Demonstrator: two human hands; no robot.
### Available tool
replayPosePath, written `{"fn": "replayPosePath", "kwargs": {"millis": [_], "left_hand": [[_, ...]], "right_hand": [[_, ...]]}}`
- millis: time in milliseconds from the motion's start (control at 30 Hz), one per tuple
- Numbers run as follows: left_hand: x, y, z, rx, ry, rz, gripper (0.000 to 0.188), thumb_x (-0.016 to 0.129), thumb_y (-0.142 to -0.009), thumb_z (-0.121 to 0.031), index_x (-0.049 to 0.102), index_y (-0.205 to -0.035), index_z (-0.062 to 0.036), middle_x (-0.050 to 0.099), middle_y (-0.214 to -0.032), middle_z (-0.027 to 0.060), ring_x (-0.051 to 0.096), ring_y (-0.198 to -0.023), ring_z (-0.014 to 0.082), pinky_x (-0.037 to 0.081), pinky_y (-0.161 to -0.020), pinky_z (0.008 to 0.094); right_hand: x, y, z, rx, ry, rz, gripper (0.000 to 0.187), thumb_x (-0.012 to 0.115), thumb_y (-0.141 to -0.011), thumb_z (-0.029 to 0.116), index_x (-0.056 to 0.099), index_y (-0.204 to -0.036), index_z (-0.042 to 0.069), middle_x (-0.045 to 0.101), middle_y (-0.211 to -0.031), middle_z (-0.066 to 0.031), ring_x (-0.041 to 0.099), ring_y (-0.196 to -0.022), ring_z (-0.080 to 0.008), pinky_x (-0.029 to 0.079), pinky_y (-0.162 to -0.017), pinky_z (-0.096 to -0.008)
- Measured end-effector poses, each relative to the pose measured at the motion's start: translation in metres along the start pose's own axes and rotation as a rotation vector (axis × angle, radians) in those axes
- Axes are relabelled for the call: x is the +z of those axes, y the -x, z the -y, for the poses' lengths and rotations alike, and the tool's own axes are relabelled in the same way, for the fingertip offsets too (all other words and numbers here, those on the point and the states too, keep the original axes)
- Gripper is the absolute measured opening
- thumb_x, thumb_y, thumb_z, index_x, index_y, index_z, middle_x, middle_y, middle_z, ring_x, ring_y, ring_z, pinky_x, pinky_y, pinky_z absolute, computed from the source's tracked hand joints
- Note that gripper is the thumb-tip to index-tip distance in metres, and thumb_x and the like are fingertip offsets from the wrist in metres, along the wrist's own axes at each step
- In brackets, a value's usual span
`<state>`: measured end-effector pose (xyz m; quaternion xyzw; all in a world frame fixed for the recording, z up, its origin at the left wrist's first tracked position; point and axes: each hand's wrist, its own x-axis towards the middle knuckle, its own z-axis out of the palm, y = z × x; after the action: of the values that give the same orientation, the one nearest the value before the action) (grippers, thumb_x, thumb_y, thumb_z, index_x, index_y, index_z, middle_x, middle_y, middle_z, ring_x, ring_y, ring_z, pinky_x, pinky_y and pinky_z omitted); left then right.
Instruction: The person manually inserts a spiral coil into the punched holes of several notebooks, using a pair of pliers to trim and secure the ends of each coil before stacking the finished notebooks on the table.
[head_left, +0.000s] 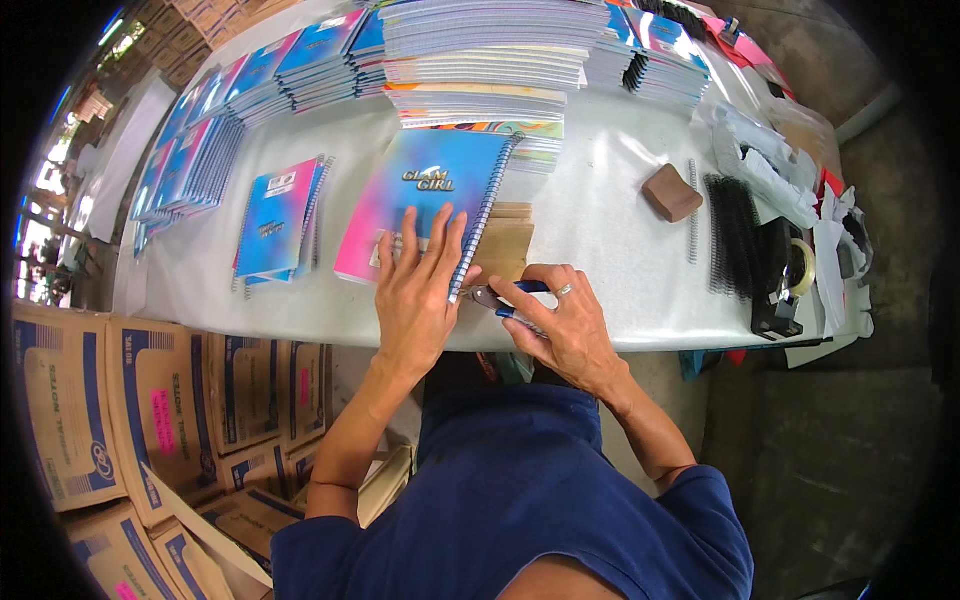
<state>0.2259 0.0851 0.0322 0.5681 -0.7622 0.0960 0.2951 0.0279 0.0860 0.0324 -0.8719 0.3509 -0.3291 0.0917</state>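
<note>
White sheeting covers the counter (600, 215), which stands on a grey concrete floor (850, 440) with printed cardboard cartons (110, 400) stacked below its near-left edge. Along the far side of the counter rise tall piles of spiral notebooks (480, 60), and more blue-covered ones (200, 150) are fanned out in rows to the far left. Directly under the left hand (418, 285) lies a spiral notebook with a pink-and-blue cover (430, 185); the palm is flat and the fingers spread on its near end, pressing it down rather than closing around it. Its long axis runs away from the person, tilted slightly to the right at the far end, and the wire spine (485, 215) forms its right edge, so the bound side faces the right hand (560, 320). That hand's grip is clamped on the blue handles of a pair of pliers (500, 300), whose metal nose points left at the near end of the spine, just beside the left thumb. A brown cardboard pad (505, 245) lies just beyond the right hand, partly under the notebook. Left of the left hand lies another blue notebook (275, 220). Well to the right of the right hand are a brown block (670, 192), a loose wire coil (692, 210), black binding combs (730, 235) and a tape dispenser (785, 285).
</note>
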Motion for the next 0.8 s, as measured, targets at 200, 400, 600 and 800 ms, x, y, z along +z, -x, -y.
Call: {"fn": "replayPosePath", "kwargs": {"millis": [200,400,600,800], "left_hand": [[-0.001,0.001,0.0,-0.02,-0.007,-0.02,0.056,0.068,-0.08,-0.005,0.052,-0.134,-0.0055,0.054,-0.136,0.0091,0.047,-0.127,0.0348,0.035,-0.103,0.0519],[-0.018,0.006,0.006,-0.012,-0.1,0.053,0.057,0.062,-0.078,0.005,0.054,-0.133,-0.0082,0.054,-0.137,0.007,0.047,-0.128,0.0333,0.034,-0.104,0.051],[-0.078,-0.001,0.074,-0.161,0.109,-0.226,0.066,0.059,-0.071,0.011,0.056,-0.132,-0.0128,0.054,-0.137,0.0059,0.048,-0.128,0.0331,0.033,-0.108,0.0474],[-0.1,0.005,0.174,-0.191,-0.142,-0.299,0.062,0.068,-0.075,0.002,0.056,-0.133,-0.0169,0.055,-0.136,0.0046,0.042,-0.134,0.0322,0.033,-0.11,0.0392]], "right_hand": [[0.005,0.0,0.005,-0.033,0.062,-0.004,0.045,0.069,-0.082,0.023,0.059,-0.125,0.017,0.05,-0.1,-0.0085,0.052,-0.085,-0.0239,0.043,-0.073,-0.0366],[-0.02,-0.023,0.026,0.585,-0.799,0.464,0.03,0.058,-0.093,0.016,0.062,-0.121,0.006,0.06,-0.096,-0.0161,0.059,-0.085,-0.0264,0.047,-0.076,-0.0347],[-0.034,-0.027,-0.019,0.349,-0.496,0.153,0.027,0.053,-0.096,0.012,0.062,-0.12,0.003,0.06,-0.093,-0.0162,0.057,-0.082,-0.0279,0.047,-0.079,-0.0352],[-0.009,-0.007,-0.142,0.428,0.271,0.032,0.028,0.059,-0.091,0.01,0.064,-0.119,0.009,0.059,-0.095,-0.015,0.06,-0.084,-0.0277,0.048,-0.077,-0.0366]]}}
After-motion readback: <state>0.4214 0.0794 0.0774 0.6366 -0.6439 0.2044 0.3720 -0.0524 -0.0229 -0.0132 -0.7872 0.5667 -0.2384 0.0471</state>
